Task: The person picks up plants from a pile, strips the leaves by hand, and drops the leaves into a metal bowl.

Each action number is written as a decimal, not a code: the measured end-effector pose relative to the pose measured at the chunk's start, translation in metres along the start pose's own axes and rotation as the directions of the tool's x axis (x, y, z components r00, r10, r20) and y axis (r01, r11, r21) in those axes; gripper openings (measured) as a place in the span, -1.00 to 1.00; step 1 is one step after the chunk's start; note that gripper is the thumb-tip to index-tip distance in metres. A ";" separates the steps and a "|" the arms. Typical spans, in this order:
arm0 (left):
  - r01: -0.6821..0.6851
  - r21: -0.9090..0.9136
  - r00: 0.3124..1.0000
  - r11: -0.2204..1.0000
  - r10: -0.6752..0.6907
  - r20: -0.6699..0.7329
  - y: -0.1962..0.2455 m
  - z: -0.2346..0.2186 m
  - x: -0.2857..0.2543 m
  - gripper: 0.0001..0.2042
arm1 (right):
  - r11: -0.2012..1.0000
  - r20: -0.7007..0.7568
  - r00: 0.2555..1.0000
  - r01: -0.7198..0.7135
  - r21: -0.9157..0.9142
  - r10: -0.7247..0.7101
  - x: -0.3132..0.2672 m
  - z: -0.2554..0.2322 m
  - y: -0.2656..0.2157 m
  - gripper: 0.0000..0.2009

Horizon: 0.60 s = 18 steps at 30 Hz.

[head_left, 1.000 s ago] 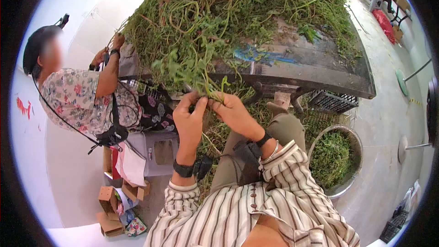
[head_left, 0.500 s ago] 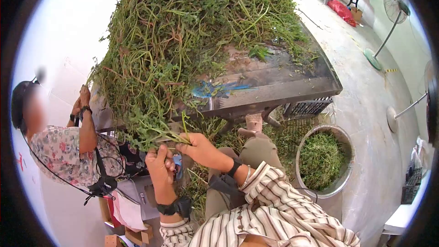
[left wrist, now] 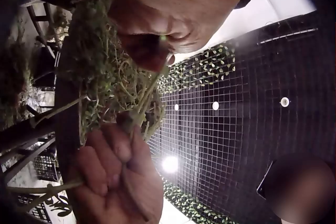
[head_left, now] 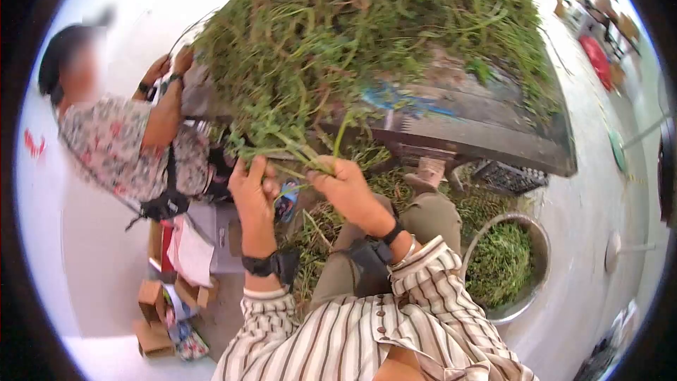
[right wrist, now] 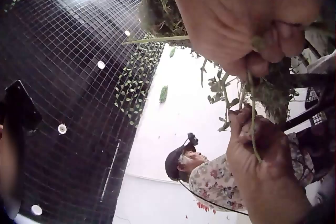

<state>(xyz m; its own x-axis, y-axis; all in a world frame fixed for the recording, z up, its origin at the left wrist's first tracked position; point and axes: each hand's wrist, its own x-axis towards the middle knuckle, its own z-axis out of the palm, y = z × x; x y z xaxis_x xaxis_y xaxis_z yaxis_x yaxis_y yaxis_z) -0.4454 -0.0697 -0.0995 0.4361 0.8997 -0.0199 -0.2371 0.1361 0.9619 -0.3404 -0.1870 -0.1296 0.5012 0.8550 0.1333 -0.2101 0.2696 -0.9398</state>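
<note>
In the head view, long green leafy stems (head_left: 285, 147) stretch between the two hands at the table's front edge. My left hand (head_left: 252, 187) pinches the leafy part between thumb and fingers. A little to the right, my right hand (head_left: 345, 187) grips the stem ends in curled fingers, one green stalk poking up above it. In the left wrist view a thin stem (left wrist: 146, 94) runs from the left hand to the right hand (left wrist: 118, 171). The right wrist view shows the left hand (right wrist: 262, 150) below with a stalk lying across its palm.
A big heap of greens (head_left: 367, 35) covers much of the dark table (head_left: 493, 134). On the floor at right stands a metal basin (head_left: 541, 268) holding cut greens. A person in a floral shirt (head_left: 106, 144) works at left, above cardboard boxes (head_left: 151, 339). Black crates (head_left: 511, 178) sit beneath the table.
The hands, close together at the stems a second ago, have moved apart, the left one leftward, with stems stretched between them. The head view swung right and back again.
</note>
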 end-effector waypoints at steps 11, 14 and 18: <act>-0.088 -0.205 0.996 0.975 0.090 -0.002 -0.009 -0.018 0.010 -0.92 | 0.982 0.020 0.987 -0.163 0.098 0.161 0.004 0.008 0.005 -0.90; -0.078 -0.210 0.997 0.975 0.081 0.003 -0.009 -0.019 0.009 -0.94 | 0.979 0.029 0.984 -0.178 0.096 0.176 0.004 0.009 0.006 -0.89; -0.090 -0.307 0.986 0.947 0.041 -0.161 -0.001 -0.033 0.019 -0.94 | 0.981 0.044 0.985 -0.170 0.091 0.167 0.002 0.005 0.004 -0.89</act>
<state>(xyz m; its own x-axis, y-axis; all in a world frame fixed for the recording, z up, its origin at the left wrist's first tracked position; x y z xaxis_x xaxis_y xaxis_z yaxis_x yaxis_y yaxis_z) -0.4657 -0.0388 -0.1096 0.2800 0.9597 -0.0237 -0.5308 0.1754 0.8292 -0.3446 -0.1816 -0.1312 0.4218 0.9066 -0.0117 -0.3678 0.1593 -0.9161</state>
